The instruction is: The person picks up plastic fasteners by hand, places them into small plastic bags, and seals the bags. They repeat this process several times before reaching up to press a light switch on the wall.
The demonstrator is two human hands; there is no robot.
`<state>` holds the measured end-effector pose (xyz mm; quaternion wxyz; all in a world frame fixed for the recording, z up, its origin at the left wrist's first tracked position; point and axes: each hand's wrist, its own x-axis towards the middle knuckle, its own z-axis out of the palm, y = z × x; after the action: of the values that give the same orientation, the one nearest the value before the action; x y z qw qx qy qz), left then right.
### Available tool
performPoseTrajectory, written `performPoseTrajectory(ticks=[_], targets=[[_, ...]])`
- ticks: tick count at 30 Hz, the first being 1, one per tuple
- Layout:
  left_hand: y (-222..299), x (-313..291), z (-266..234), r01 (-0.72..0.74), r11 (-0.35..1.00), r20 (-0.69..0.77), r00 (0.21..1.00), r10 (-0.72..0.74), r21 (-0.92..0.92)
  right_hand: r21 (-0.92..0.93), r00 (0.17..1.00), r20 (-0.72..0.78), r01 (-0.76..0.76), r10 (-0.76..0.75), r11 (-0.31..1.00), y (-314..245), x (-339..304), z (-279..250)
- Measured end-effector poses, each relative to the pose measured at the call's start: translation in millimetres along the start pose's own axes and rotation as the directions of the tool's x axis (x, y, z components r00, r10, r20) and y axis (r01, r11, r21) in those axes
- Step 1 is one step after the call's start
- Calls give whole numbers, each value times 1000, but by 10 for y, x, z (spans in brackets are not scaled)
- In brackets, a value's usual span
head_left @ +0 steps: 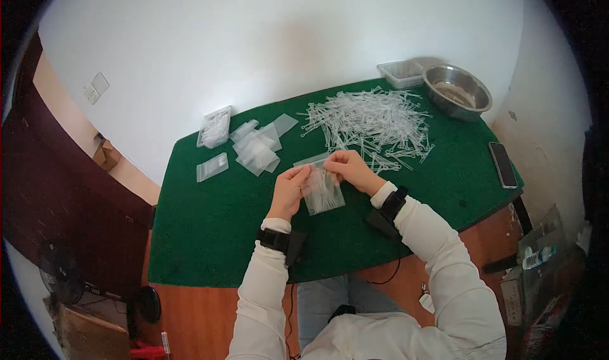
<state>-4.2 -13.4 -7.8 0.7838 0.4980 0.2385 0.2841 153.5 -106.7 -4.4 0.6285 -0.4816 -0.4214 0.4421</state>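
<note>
A clear plastic bag (325, 198) with several thin whitish sticks inside hangs between my hands, over the green tabletop. My left hand (290, 190) pinches its upper left side. At the upper right, my right hand (353, 170) grips the bag's top edge between thumb and fingers. Just beyond my right hand spreads a large heap of thin clear sticks with small looped ends (374, 122). Left of the bag lie loose, flat clear bags (259, 149), overlapping each other. A smaller clear packet (212, 167) rests beside them.
A clear tray of white pieces (216, 127) stands at the back left. Along the back right are a clear plastic tub (403, 73) and a steel bowl (457, 92). A phone (502, 164) lies by the right edge of the green table (209, 246). A white wall rises behind.
</note>
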Motion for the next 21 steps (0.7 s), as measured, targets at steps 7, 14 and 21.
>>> performPoseTrajectory(ticks=[7, 14, 21], targets=[[15, -4, 36, -78, 993, -78, 993, 85, 87, 9, 999, -15, 28, -28, 1000, 14, 8, -54], [-53, -12, 77, -140, 963, -26, 988, 150, 228, -81, 995, -46, 84, -88, 993, 37, 20, -28], [-1, -47, 113, 82, 995, -29, 996, -80, 64, -43, 996, -60, 63, -65, 997, 73, 30, -73]])
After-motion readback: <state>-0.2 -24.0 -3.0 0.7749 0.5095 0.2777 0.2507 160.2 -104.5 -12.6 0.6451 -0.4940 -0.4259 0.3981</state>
